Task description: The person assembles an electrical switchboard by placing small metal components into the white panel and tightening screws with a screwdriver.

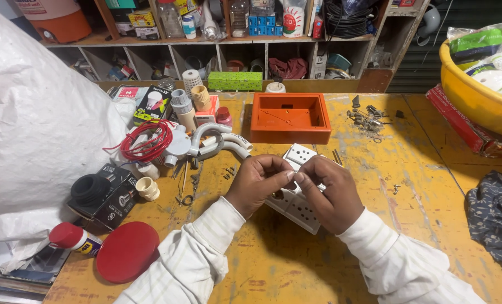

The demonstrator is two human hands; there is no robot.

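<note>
White socket plate is pinched by our left hand and right hand, fingers closed on it; orange box near the table's far edge sits open, holding nothing we can see.

Orange box, white socket plate, red wire coil, yellow worktable

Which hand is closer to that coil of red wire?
Left. The left hand lies just right of the red wire coil; the right hand is farther right, beyond the left.
</note>
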